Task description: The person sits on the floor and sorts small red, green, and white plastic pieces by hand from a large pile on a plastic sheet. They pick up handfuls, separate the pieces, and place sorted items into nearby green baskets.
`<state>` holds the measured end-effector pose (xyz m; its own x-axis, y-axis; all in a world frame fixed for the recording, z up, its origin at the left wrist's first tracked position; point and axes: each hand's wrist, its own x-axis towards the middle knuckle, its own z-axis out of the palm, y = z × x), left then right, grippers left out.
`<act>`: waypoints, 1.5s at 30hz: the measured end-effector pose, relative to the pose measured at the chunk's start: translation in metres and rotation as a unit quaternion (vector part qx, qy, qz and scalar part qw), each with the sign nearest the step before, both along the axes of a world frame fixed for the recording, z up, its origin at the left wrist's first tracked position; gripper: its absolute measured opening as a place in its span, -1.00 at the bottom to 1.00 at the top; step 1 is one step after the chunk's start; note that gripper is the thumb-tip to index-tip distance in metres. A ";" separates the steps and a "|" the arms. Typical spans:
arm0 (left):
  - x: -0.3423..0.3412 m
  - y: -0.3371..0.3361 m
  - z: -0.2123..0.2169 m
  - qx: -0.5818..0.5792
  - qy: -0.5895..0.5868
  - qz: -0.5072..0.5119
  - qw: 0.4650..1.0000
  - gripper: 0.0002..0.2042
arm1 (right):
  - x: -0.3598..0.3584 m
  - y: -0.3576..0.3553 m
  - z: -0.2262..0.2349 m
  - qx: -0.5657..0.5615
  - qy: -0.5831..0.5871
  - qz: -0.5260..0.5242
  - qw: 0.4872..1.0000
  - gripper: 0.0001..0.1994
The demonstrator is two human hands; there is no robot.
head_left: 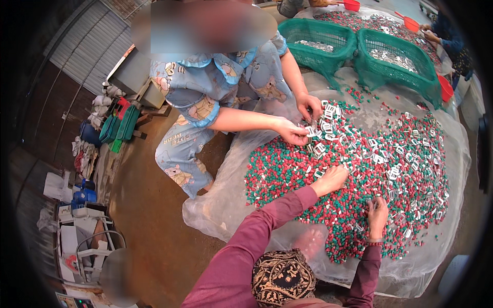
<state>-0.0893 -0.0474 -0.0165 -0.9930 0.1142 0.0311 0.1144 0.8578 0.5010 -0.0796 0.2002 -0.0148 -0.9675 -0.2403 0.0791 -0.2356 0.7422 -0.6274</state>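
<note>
My left hand point(331, 180) reaches into a spread of small red, green and white pellets point(287, 174); its fingers are pinched together at the surface, and what they hold is too small to make out. To its right, my right hand point(378, 215) is curled above the pellets, thumb and fingers drawn together, their contents unclear. Flat pale buckle-shaped pieces point(394, 172) lie scattered among the pellets. Across from me, a person in blue patterned clothes has a left hand point(309, 107) and a right hand point(292, 131) at a cluster of these buckles point(328, 123).
A translucent sheet point(215, 205) lies under the pellets. Two green mesh-covered baskets point(370, 87) with pale pieces stand at the far side. Beyond are red scoops point(446, 88), another pellet pile point(354, 21) and other people. Bags, crates and equipment line the brown floor point(149, 226) at left.
</note>
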 end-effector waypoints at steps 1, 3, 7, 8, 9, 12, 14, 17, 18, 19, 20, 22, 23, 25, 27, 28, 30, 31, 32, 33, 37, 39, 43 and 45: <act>0.005 0.000 0.004 0.030 0.006 -0.001 1.000 -0.93 | 0.004 0.001 0.012 -0.067 -0.004 -0.036 0.997 -0.84; 0.010 0.004 0.034 0.126 0.003 -0.005 0.992 -0.85 | 0.007 0.024 0.012 -0.275 -0.146 -0.122 0.942 -0.81; 0.018 -0.013 0.064 0.214 -0.143 0.082 0.963 -0.72 | 0.036 0.023 0.038 -0.697 -0.317 -0.195 0.613 -0.87; 0.015 -0.014 0.062 0.154 -0.109 0.060 0.980 -0.77 | 0.040 0.023 0.042 -0.746 -0.320 -0.226 0.539 -0.83; 0.020 -0.017 0.060 0.279 -0.137 0.054 0.949 -0.80 | 0.045 0.033 0.021 -0.789 -0.337 -0.156 0.489 -0.71; 0.030 -0.012 0.078 0.551 -0.166 0.041 0.817 -0.82 | 0.051 0.040 -0.008 -0.859 -0.352 -0.022 0.371 -0.62; 0.034 -0.015 0.083 0.699 -0.225 0.040 0.678 -0.80 | 0.058 0.038 -0.011 -0.852 -0.360 -0.072 0.374 -0.58; 0.043 -0.010 0.056 0.837 -0.267 0.053 0.474 -0.78 | 0.076 0.006 0.048 -0.809 -0.404 -0.063 0.422 -0.54; 0.045 -0.003 0.057 0.837 -0.260 0.041 0.480 -0.80 | 0.081 -0.001 0.057 -0.808 -0.422 -0.032 0.409 -0.54; 0.048 0.005 0.057 0.848 -0.265 0.045 0.457 -0.81 | 0.086 -0.001 0.055 -0.794 -0.435 -0.017 0.426 -0.53; 0.053 0.011 0.058 0.856 -0.270 0.054 0.438 -0.82 | 0.093 -0.005 0.057 -0.779 -0.449 0.000 0.437 -0.53; 0.058 0.022 0.055 0.887 -0.301 0.059 0.345 -0.80 | 0.101 -0.014 0.055 -0.768 -0.469 -0.014 0.436 -0.53; 0.056 0.024 0.050 0.888 -0.315 0.095 0.322 -0.76 | 0.103 -0.020 0.052 -0.745 -0.478 -0.009 0.466 -0.55; 0.070 0.037 0.043 0.905 -0.313 0.152 0.244 -0.70 | 0.110 -0.027 0.038 -0.685 -0.487 -0.020 0.541 -0.57; 0.075 0.044 0.031 0.907 -0.303 0.202 0.210 -0.66 | 0.116 -0.031 0.026 -0.671 -0.481 -0.045 0.562 -0.56; 0.080 0.047 0.037 0.907 -0.290 0.227 0.206 -0.65 | 0.118 -0.035 0.027 -0.675 -0.484 -0.048 0.555 -0.56; 0.082 0.050 0.046 0.905 -0.300 0.190 0.236 -0.64 | 0.120 -0.033 0.034 -0.689 -0.457 -0.056 0.560 -0.45; 0.084 0.052 0.055 0.898 -0.284 0.193 0.275 -0.64 | 0.120 -0.035 0.044 -0.682 -0.437 -0.057 0.584 -0.42; 0.083 0.054 0.064 0.889 -0.265 0.198 0.315 -0.64 | 0.120 -0.039 0.053 -0.676 -0.418 -0.054 0.605 -0.39; 0.084 0.055 0.068 0.875 -0.243 0.192 0.372 -0.64 | 0.118 -0.039 0.056 -0.702 -0.425 -0.054 0.568 -0.30; 0.088 0.081 0.082 0.598 -0.013 0.006 0.801 -0.74 | 0.110 -0.031 0.049 -0.803 -0.446 -0.050 0.392 -0.45; 0.093 0.100 0.085 0.299 0.134 -0.127 0.936 -0.77 | 0.105 -0.028 0.043 -0.810 -0.414 -0.127 0.395 -0.52; 0.114 0.133 0.075 0.132 0.228 -0.182 0.947 -0.79 | 0.113 -0.024 0.017 -0.801 -0.353 -0.127 0.467 -0.54; 0.111 0.135 0.075 0.226 0.237 -0.157 0.932 -0.80 | 0.118 -0.001 -0.008 -0.799 -0.333 -0.130 0.483 -0.54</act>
